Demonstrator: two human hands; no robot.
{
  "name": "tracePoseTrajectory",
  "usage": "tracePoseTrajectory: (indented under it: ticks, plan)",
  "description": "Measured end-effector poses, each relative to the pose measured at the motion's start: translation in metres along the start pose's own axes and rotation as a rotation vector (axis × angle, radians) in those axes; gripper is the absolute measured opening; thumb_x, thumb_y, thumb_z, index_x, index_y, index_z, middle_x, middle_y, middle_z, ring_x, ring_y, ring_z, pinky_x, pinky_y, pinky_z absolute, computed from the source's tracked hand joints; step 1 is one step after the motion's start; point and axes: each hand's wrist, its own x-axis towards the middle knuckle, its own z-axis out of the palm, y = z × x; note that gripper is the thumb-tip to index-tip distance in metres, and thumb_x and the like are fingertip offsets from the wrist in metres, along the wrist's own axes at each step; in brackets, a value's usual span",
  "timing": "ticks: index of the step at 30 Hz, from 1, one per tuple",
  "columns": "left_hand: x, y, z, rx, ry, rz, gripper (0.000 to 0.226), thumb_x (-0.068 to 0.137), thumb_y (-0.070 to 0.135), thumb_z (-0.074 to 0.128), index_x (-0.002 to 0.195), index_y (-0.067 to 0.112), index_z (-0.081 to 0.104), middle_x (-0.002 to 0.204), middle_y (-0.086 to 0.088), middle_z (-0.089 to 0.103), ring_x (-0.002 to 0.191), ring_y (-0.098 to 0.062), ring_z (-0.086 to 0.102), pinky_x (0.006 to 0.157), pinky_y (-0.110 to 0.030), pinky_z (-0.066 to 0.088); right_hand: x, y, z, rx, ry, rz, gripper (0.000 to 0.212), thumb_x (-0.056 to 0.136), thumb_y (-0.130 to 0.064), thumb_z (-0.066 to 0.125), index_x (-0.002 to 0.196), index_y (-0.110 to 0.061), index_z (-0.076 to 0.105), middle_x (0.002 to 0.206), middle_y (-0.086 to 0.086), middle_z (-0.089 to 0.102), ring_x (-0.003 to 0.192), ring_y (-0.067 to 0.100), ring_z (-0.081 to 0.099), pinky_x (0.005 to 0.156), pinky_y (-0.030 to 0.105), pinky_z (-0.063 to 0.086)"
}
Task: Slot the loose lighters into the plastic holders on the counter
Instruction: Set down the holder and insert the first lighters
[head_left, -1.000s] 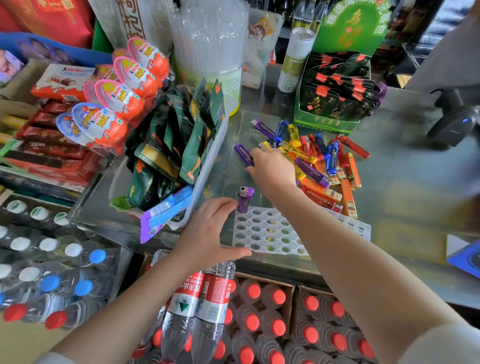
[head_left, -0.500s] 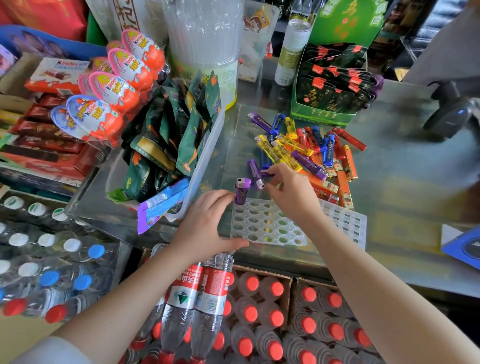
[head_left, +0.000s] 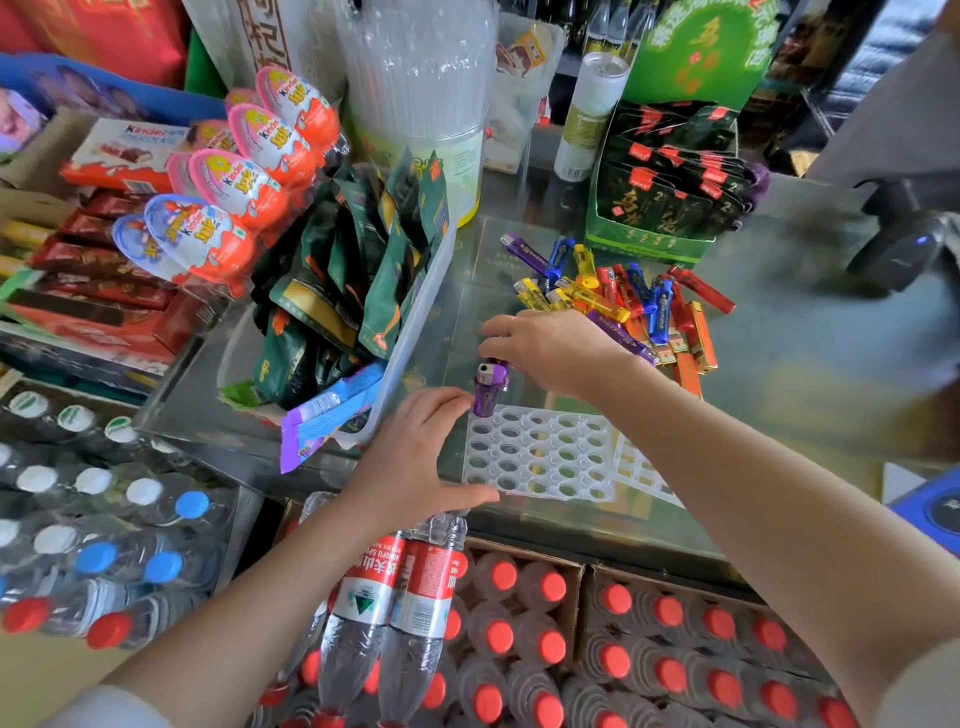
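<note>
One purple lighter (head_left: 488, 389) is standing upright in the far-left corner slot of the holder (head_left: 540, 457); every other slot looks empty, so the task is barely started. Right hand (head_left: 550, 353) is hovering just behind that lighter, fingers curled down; it seems to be gripping a second purple one beside the first, but the view is too blocked to confirm what the grip is holding. Left hand (head_left: 415, 457) is resting flat at the holder's left edge, fingers relaxed and spread, steadying it, holding nothing.

Step in hand, as I read it: seating a lighter in the slot next to the first. Next move is calling for base-down alignment over an oval slot, then a straight push.

Holder is translucent white plastic, a grid of oval holes, lying on the glass worktop (head_left: 779, 364); a second one (head_left: 644, 467) is lying just right of it. Pile (head_left: 634, 306) of loose lighters — yellow, blue, red, orange, purple — is lying behind the holder, to its right.
</note>
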Motion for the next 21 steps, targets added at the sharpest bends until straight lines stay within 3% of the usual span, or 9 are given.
tracePoseTrajectory:
  ticks: [2,4,6,10,12,16,19,21]
  plan:
    - [0.000,0.000,0.000,-0.009,-0.001,0.001,0.094,0.056,0.065,0.060,0.130,0.010,0.046,0.130,-0.002,0.045,0.121,-0.007,0.029,0.104,-0.019,0.019,0.000,0.004,-0.001,-0.089,0.114,-0.114,0.031,0.082,0.001,0.057,0.107,-0.018,0.057,0.103,0.000,0.063,0.081,0.023,0.056,0.053,0.030,0.046]
    - [0.000,0.000,0.000,-0.004,-0.004,-0.003,0.094,0.056,0.066,0.060,0.130,0.010,0.046,0.130,-0.002,0.045,0.121,-0.007,0.030,0.104,-0.021,0.020,-0.003,0.009,0.003,-0.061,0.285,-0.166,0.017,0.073,-0.006,0.070,0.086,-0.014,0.061,0.074,0.001,0.064,0.064,0.023,0.054,0.047,0.027,0.046]
    - [0.001,-0.002,0.001,0.010,-0.007,0.003,0.093,0.057,0.066,0.060,0.129,0.009,0.047,0.128,-0.004,0.048,0.120,-0.011,0.033,0.104,-0.024,0.024,-0.011,0.007,0.007,0.099,0.433,-0.104,0.010,0.079,-0.019,0.065,0.084,-0.012,0.061,0.071,0.001,0.065,0.065,0.023,0.057,0.052,0.028,0.049]
    - [0.000,-0.003,0.004,0.041,-0.005,0.005,0.094,0.057,0.070,0.058,0.127,0.008,0.049,0.127,-0.005,0.049,0.119,-0.014,0.036,0.106,-0.027,0.027,-0.042,-0.023,0.010,0.848,0.689,0.537,0.014,0.083,-0.016,0.064,0.095,-0.010,0.059,0.082,0.004,0.063,0.072,0.014,0.056,0.065,0.027,0.048]
    - [0.000,-0.003,0.004,0.061,-0.005,-0.002,0.095,0.058,0.072,0.056,0.128,0.009,0.048,0.128,-0.003,0.048,0.120,-0.015,0.037,0.106,-0.031,0.029,-0.057,-0.045,0.011,1.209,0.776,0.721,0.008,0.084,-0.013,0.063,0.089,-0.012,0.057,0.078,0.008,0.061,0.068,0.014,0.054,0.064,0.024,0.046]
    - [0.000,-0.001,0.003,0.078,0.000,0.005,0.091,0.059,0.072,0.057,0.127,0.012,0.049,0.126,-0.002,0.049,0.119,-0.017,0.041,0.104,-0.032,0.032,-0.071,-0.083,0.011,1.434,0.758,0.635,0.017,0.081,-0.003,0.064,0.081,-0.017,0.055,0.068,-0.005,0.060,0.061,0.001,0.055,0.060,0.011,0.044]
    - [0.000,0.000,0.002,0.077,-0.003,0.004,0.090,0.060,0.072,0.056,0.126,0.012,0.050,0.126,-0.002,0.050,0.119,-0.018,0.043,0.103,-0.034,0.035,-0.067,-0.097,0.015,1.317,0.646,0.563,0.019,0.079,-0.001,0.066,0.087,-0.015,0.057,0.073,-0.016,0.063,0.066,-0.007,0.059,0.061,0.008,0.043]
    - [0.000,0.001,0.002,0.064,0.002,0.002,0.088,0.060,0.072,0.057,0.125,0.012,0.050,0.124,-0.002,0.051,0.118,-0.019,0.044,0.102,-0.035,0.037,-0.062,-0.100,0.019,1.224,0.629,0.563,0.019,0.078,-0.002,0.067,0.088,-0.016,0.058,0.076,-0.011,0.062,0.068,-0.008,0.059,0.060,0.006,0.042]
